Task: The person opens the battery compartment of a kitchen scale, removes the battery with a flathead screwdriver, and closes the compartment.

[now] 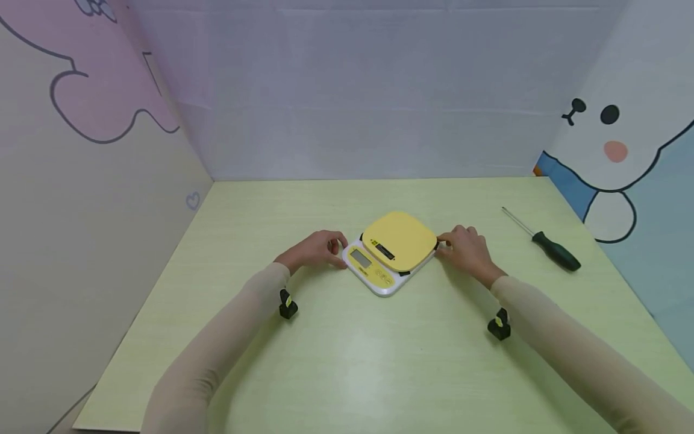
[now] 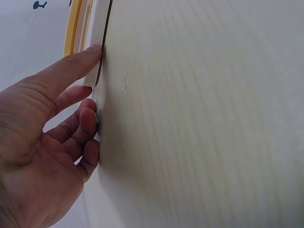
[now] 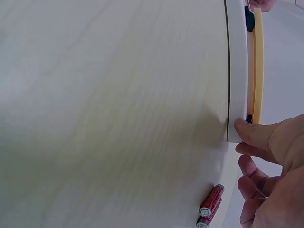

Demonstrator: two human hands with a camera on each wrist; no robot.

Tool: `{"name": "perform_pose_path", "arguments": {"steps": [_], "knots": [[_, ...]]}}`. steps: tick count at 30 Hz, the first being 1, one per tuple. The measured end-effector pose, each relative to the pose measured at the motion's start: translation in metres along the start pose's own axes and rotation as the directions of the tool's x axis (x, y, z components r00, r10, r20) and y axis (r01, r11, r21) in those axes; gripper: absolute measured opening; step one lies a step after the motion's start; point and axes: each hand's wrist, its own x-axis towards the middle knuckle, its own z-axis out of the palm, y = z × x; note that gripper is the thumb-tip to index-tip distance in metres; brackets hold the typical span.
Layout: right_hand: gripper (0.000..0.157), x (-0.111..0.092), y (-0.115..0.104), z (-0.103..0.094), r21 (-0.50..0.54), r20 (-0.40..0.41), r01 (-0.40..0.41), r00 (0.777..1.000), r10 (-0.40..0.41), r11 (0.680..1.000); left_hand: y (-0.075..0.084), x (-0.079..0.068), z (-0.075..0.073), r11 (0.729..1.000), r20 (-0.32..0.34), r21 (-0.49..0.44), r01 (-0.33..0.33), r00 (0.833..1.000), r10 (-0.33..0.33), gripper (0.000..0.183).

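Observation:
A kitchen scale (image 1: 401, 238) with a yellow weighing plate, white body and small grey display lies turned at an angle on the table. My left hand (image 1: 315, 248) holds its left corner, thumb on the front side and forefinger round the corner. At the opposite corner my right hand (image 1: 467, 248) grips the body between thumb and forefinger. The remaining fingers of both hands are bent and off the scale. In the right wrist view, the white side of the scale (image 3: 237, 71) stands against the right thumb. The scale's underside is hidden.
Two red batteries (image 3: 211, 204) lie side by side on the table close to the right hand's fingers. Farther right is a screwdriver (image 1: 558, 252) with a dark green handle. Walls with cartoon prints border the pale wooden table (image 1: 347, 361).

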Motion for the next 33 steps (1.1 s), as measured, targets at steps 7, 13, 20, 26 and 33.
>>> {"name": "perform_pose_path", "arguments": {"steps": [7,13,20,26,33], "knots": [[0.038,0.006,-0.001,-0.005,-0.033,0.033,0.016,0.999,-0.015,0.999,0.002,-0.006,0.002,1.000,0.007,0.009,-0.022,1.000,0.022,0.038],[0.038,0.011,0.001,-0.008,-0.040,0.071,0.016,0.997,-0.013,0.999,0.004,-0.008,0.009,0.999,0.000,0.030,-0.035,0.999,0.035,0.037],[0.039,0.013,0.004,-0.008,-0.038,0.077,0.014,0.997,-0.011,0.999,0.006,-0.012,0.007,0.999,0.036,0.033,-0.042,0.999,0.040,0.029],[0.040,0.006,0.007,-0.001,-0.023,0.072,-0.003,0.997,0.004,1.000,0.006,-0.003,-0.003,0.997,0.082,0.060,-0.048,0.996,0.043,0.014],[0.043,-0.010,0.001,0.005,0.017,0.066,-0.068,0.996,0.066,0.998,0.008,0.017,-0.013,0.996,0.077,0.074,-0.058,0.996,0.052,0.011]]}}
